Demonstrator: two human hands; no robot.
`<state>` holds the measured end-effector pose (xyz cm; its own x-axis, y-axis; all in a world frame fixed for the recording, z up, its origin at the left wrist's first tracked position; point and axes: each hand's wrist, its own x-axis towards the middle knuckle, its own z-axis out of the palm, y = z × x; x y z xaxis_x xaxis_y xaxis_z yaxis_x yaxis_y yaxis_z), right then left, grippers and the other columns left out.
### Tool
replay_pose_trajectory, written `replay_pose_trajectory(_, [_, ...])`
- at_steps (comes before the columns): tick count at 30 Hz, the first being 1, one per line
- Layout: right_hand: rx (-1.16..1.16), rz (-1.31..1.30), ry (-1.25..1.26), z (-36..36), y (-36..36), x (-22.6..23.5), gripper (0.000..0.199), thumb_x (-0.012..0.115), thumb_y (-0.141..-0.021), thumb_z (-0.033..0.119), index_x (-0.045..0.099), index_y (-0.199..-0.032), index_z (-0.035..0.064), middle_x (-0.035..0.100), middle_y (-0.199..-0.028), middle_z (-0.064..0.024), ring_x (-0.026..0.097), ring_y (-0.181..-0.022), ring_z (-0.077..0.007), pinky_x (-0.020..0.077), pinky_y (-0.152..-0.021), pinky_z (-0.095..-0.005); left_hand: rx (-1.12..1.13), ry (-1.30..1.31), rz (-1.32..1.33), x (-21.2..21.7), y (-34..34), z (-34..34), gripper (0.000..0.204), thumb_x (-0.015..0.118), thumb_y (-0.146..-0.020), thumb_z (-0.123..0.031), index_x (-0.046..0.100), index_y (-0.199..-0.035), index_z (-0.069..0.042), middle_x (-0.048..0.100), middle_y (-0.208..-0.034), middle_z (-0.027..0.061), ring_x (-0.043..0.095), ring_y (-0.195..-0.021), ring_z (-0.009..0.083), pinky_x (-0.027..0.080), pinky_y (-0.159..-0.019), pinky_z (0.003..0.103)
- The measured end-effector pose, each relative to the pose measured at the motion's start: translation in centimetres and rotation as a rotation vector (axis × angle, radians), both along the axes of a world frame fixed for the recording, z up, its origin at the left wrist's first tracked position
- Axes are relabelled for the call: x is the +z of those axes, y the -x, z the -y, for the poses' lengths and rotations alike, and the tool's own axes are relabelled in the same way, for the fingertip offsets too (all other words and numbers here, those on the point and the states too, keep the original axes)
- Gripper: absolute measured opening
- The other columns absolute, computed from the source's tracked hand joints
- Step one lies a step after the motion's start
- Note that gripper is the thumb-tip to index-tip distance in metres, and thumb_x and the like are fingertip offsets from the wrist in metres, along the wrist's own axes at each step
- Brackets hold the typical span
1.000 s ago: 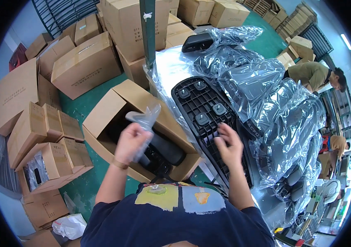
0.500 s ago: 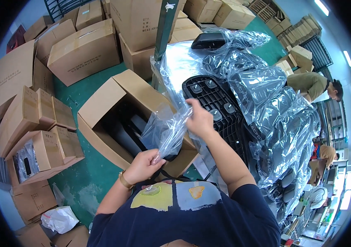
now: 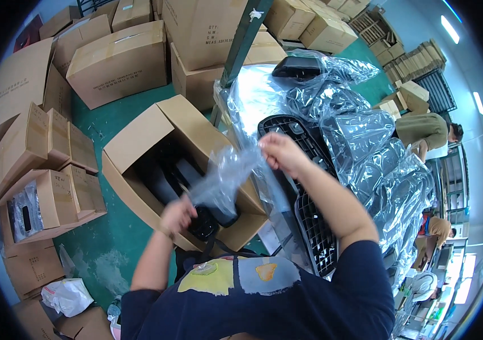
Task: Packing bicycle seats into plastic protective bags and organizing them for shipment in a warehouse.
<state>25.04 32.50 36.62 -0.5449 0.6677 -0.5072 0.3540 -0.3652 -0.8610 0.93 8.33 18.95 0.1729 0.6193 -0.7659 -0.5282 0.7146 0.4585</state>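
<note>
A clear plastic bag [image 3: 227, 173] is stretched between my two hands, over an open cardboard box [image 3: 139, 139]. My left hand [image 3: 178, 215], smeared by motion, grips its lower left end above the near side of the box. At its upper right end, my right hand [image 3: 280, 152] pinches the plastic beside the table edge. Inside the box lie long black plastic parts [image 3: 165, 181], partly hidden by the bag and my left hand. Just right of the box, a black panel with a ribbed grid underside [image 3: 318, 238] lies on the table, partly covered by my right forearm.
Several black parts wrapped in clear plastic [image 3: 360, 136] are heaped along the table. A green metal post [image 3: 241, 45] rises at its far left corner. Cardboard boxes [image 3: 117, 62] stack up behind and to the left. At the right, a person in an olive shirt [image 3: 422, 130] bends forward.
My left hand has moved left and the bag is pulled out wider between my hands. My right hand has shifted slightly right. The view has shifted a little.
</note>
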Motion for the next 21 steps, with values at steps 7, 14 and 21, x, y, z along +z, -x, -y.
replay_pose_trajectory(7, [0.214, -0.206, -1.732, -4.0, 5.9, 19.3, 0.028, 0.076, -0.073, 0.021, 0.053, -0.071, 0.0054, 0.054, -0.065, -0.0035, 0.049, -0.055, -0.0123, 0.0407, -0.049, -0.0249, 0.877, -1.548, 0.37, 25.7, 7.7, -10.0, 0.025, 0.052, -0.092, -0.029, 0.053, -0.101, -0.005, 0.056, -0.093, 0.0068, 0.055, -0.074, 0.016, 0.048, -0.077, 0.037])
replay_pose_trajectory(14, [0.534, 1.088, -1.251, -14.6, -2.0, 1.8, 0.029, 0.045, -0.089, 0.03, 0.061, -0.093, 0.0065, 0.064, -0.093, -0.0182, 0.061, -0.09, -0.0361, 0.0473, -0.081, -0.0456, 0.153, -0.995, -1.285, 10.5, -6.3, -22.4, 0.031, 0.046, -0.092, -0.031, 0.059, -0.095, -0.003, 0.055, -0.092, 0.0178, 0.055, -0.086, 0.0355, 0.044, -0.076, 0.043])
replay_pose_trajectory(21, [0.52, 1.28, -1.106, -15.2, -3.8, -2.8, 0.024, 0.048, -0.083, 0.016, 0.065, -0.095, 0.0037, 0.065, -0.098, -0.0173, 0.065, -0.089, -0.0318, 0.0526, -0.075, -0.0405, -0.133, -0.534, -1.007, 4.6, -14.9, -25.7, 0.062, 0.052, -0.088, -0.045, 0.043, -0.123, 0.005, 0.04, -0.124, 0.0256, 0.045, -0.113, 0.0415, 0.038, -0.095, 0.042])
